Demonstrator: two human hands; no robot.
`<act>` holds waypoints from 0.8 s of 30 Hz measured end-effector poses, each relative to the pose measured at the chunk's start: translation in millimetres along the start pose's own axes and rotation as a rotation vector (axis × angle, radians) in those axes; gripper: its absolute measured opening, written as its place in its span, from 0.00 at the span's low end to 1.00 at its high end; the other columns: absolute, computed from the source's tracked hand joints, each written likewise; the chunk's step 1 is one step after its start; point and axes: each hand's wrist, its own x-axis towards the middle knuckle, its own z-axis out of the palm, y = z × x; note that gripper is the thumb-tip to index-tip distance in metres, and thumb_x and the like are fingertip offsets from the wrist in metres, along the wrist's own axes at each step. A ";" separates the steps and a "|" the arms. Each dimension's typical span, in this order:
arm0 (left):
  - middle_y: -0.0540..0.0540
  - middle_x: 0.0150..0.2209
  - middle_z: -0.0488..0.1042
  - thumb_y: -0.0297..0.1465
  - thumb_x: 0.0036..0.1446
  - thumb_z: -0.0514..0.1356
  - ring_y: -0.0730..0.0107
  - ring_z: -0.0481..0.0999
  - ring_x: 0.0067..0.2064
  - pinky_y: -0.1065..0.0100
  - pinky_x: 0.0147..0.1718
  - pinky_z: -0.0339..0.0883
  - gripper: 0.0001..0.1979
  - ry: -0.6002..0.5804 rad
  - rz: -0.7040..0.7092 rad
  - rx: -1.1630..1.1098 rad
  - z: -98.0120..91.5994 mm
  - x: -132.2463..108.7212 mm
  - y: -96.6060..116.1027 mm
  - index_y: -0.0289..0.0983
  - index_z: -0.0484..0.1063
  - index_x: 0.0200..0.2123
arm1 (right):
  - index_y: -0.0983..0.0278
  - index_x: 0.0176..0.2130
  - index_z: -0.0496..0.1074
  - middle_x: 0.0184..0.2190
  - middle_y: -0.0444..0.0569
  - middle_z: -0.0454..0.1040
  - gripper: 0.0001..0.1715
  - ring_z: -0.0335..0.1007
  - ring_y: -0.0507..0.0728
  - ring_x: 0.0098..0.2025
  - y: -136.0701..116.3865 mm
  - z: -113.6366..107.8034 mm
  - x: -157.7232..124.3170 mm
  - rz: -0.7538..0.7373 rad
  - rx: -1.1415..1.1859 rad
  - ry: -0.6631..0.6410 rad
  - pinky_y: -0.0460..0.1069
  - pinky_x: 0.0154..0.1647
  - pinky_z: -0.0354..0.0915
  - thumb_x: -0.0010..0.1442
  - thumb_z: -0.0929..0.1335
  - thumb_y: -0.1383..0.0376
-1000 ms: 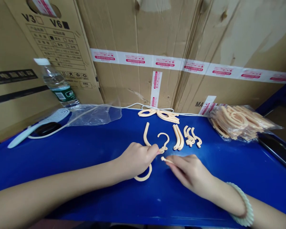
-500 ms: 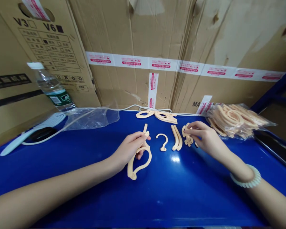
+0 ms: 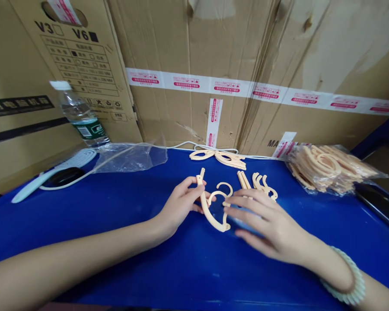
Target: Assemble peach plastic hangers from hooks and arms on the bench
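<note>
My left hand (image 3: 178, 201) is closed around the upper part of a pale folding clothes hanger (image 3: 210, 218), whose long curved arm slants down to the right with a ring-like hook part beside it. My right hand (image 3: 272, 220) is slightly blurred, its fingers stretched out and apart by the hanger's right side; whether the fingertips touch it I cannot tell. A loose hook (image 3: 225, 185) lies just behind, its base partly covered by the fingers. Beyond the right hand are straight-looking hanger arms (image 3: 243, 178), half hidden, and several small curved pieces (image 3: 264, 183).
Folded hangers (image 3: 230, 160) lie at the back near a white cable. A clear bag of hanger parts (image 3: 330, 166) sits right, beside a black object (image 3: 379, 207). At left are a water bottle (image 3: 84, 119), a light-blue brush (image 3: 52, 172) and clear plastic (image 3: 132, 157). Cardboard boxes (image 3: 181, 47) stand behind.
My right hand has come leftward from the small pieces to the hanger, its fingers spreading. The hanger in my left hand has turned, its lower end swinging right. The view has shifted slightly.
</note>
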 end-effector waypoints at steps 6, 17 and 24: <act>0.43 0.35 0.81 0.40 0.62 0.62 0.62 0.82 0.36 0.66 0.31 0.76 0.16 -0.106 0.041 -0.009 3.1 -5.2 -2.6 0.36 0.68 0.46 | 0.66 0.54 0.75 0.50 0.56 0.78 0.15 0.67 0.65 0.60 -13.4 10.0 0.3 -0.080 -0.116 -0.049 0.62 0.60 0.65 0.72 0.65 0.63; 0.34 0.66 0.64 0.38 0.66 0.58 0.60 0.81 0.46 0.61 0.35 0.82 0.28 -0.008 0.314 0.154 -0.3 -4.7 -9.8 0.43 0.55 0.66 | 0.63 0.46 0.75 0.37 0.50 0.76 0.13 0.71 0.59 0.45 -6.8 9.2 -2.2 0.020 -0.077 -0.016 0.64 0.64 0.56 0.74 0.63 0.61; 0.39 0.66 0.67 0.27 0.66 0.59 0.49 0.57 0.71 0.38 0.69 0.46 0.17 -0.068 1.191 1.069 -4.6 -17.5 -15.5 0.40 0.70 0.57 | 0.64 0.42 0.73 0.33 0.47 0.74 0.13 0.69 0.57 0.38 -8.9 11.9 -2.2 0.040 -0.103 0.049 0.64 0.64 0.53 0.74 0.63 0.61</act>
